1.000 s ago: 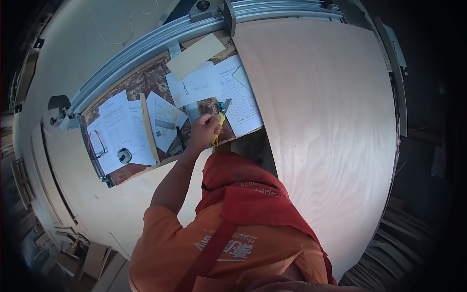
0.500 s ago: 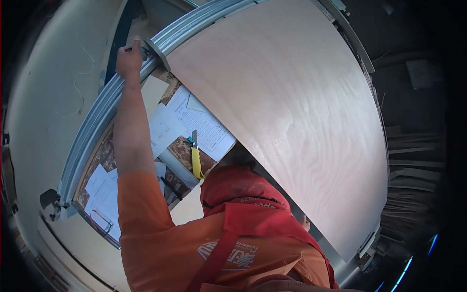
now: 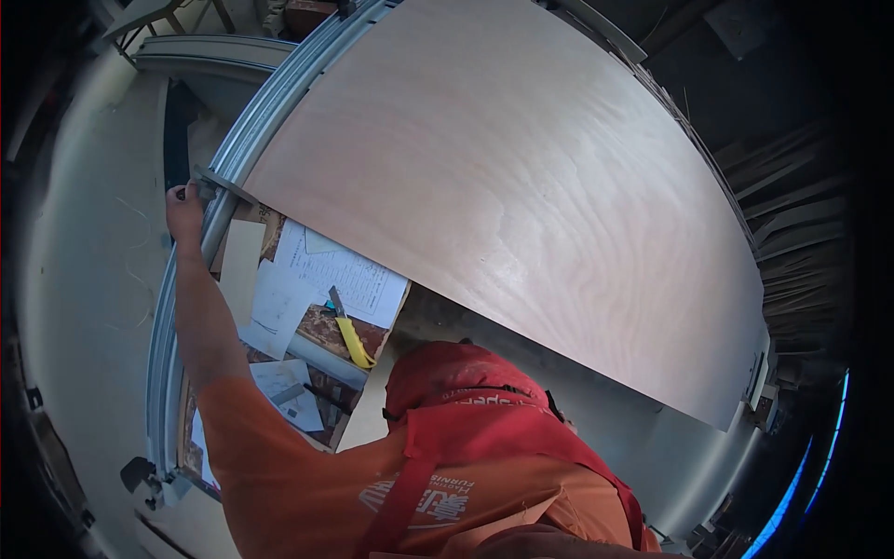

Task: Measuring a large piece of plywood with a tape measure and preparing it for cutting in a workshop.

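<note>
A large pale wood-grained panel (image 3: 521, 205) spans the far and right part of the head view, its left corner beside a flat metal stop (image 3: 228, 184). That stop lies across a grey metal rail (image 3: 270, 102) running along the panel's left side. With the arm stretched out, my left hand (image 3: 184, 216) is closed at the stop's outer end, its fingers curled round a small dark knob or handle. My right hand is hidden from sight.
Below the panel's left corner lie printed papers (image 3: 354, 284), a yellow-handled utility knife (image 3: 351, 337) and a pale strip (image 3: 243, 256). Long thin wood strips (image 3: 792, 242) are stacked beyond the panel's right side. A dark metal fitting (image 3: 140, 475) sits at the rail's near end.
The view has turned, so panel, rail and left hand appear shifted leftward and lower. My left hand stays on the stop. Fingertips at the panel's near edge, earlier visible, are now out of sight.
</note>
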A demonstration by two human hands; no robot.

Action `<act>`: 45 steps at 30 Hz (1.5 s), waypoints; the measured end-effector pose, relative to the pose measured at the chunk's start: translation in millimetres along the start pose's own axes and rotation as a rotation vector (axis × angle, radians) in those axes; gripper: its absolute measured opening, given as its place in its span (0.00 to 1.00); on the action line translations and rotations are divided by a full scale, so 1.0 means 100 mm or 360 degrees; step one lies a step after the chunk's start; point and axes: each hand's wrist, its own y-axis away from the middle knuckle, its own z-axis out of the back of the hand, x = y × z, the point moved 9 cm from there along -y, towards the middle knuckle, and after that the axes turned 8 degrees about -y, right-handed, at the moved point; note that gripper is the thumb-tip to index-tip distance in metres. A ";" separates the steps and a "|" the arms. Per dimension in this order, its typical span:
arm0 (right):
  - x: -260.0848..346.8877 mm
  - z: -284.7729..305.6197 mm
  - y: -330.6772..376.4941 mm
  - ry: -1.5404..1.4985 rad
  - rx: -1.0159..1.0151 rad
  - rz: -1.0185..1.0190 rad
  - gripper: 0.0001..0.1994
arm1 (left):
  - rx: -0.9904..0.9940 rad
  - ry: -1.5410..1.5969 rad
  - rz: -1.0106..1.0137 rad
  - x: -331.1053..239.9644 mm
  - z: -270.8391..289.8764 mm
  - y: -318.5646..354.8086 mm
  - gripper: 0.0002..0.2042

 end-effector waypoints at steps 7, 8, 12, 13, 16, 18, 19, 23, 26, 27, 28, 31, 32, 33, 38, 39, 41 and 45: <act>-0.39 -0.16 -0.49 0.0415 0.0377 -0.0501 0.22 | -0.0231 0.0190 -0.0312 -0.82 0.45 2.64 0.33; -0.51 -0.20 -0.58 0.0503 0.0453 -0.0561 0.22 | -0.0329 0.0171 -0.0458 -0.97 0.51 3.28 0.31; -1.14 -0.13 -1.05 0.0889 0.0578 -0.0692 0.22 | 0.0121 0.0333 -0.0520 -0.81 0.36 5.50 0.28; -1.41 0.03 -1.10 0.0994 0.0510 -0.0709 0.21 | 0.0206 0.0396 -0.0516 -0.69 0.32 5.93 0.27; -1.14 -0.42 -1.01 0.0573 0.0506 -0.1236 0.20 | 0.0189 0.0084 -0.0226 0.47 0.86 6.65 0.24; -0.91 -0.25 -0.79 0.0387 0.0365 -0.1456 0.19 | 0.0001 -0.0221 -0.0040 1.16 1.33 6.70 0.24; -0.80 -0.10 -0.78 0.0335 0.0300 -0.1458 0.18 | -0.0189 -0.0296 -0.0043 1.50 1.56 6.71 0.23; -0.70 0.42 -0.53 0.0059 -0.0011 -0.1385 0.16 | -0.0365 -0.0594 0.0145 2.40 2.20 6.49 0.25; -0.52 0.56 0.02 -0.0152 -0.0250 -0.1314 0.16 | -0.0186 -0.0532 0.0355 2.91 2.05 6.36 0.29; -0.46 0.62 0.27 -0.0150 -0.0339 -0.1279 0.15 | -0.0094 -0.0502 0.0523 3.02 1.93 6.32 0.30; -0.42 0.66 0.55 -0.0149 -0.0427 -0.1242 0.15 | -0.0035 -0.0595 0.0589 3.02 1.89 6.29 0.31; -0.61 0.66 1.64 -0.0183 -0.0647 -0.1335 0.15 | 0.0012 -0.0699 0.0679 2.87 1.85 6.20 0.31; -0.75 0.65 2.12 -0.0194 -0.0686 -0.1448 0.15 | -0.0042 -0.0696 0.0789 2.88 1.90 6.20 0.30; -0.91 0.70 2.57 -0.0196 -0.0714 -0.1561 0.16 | 0.0003 -0.0708 0.0740 2.87 1.88 6.16 0.30; -1.68 1.11 4.41 0.1034 -0.0009 -0.1279 0.19 | 0.0070 -0.0622 0.0585 3.17 1.65 5.99 0.27; -1.73 1.11 4.78 0.1004 -0.0002 -0.1349 0.19 | 0.0131 -0.0625 0.0456 3.28 1.64 5.91 0.27; -1.87 1.02 5.41 0.0912 -0.0042 -0.1471 0.20 | 0.0170 -0.0483 0.0293 3.37 1.79 5.84 0.27; -2.32 0.60 5.92 0.0673 -0.0078 -0.1620 0.23 | -0.0079 -0.0184 0.0357 3.16 2.21 5.93 0.31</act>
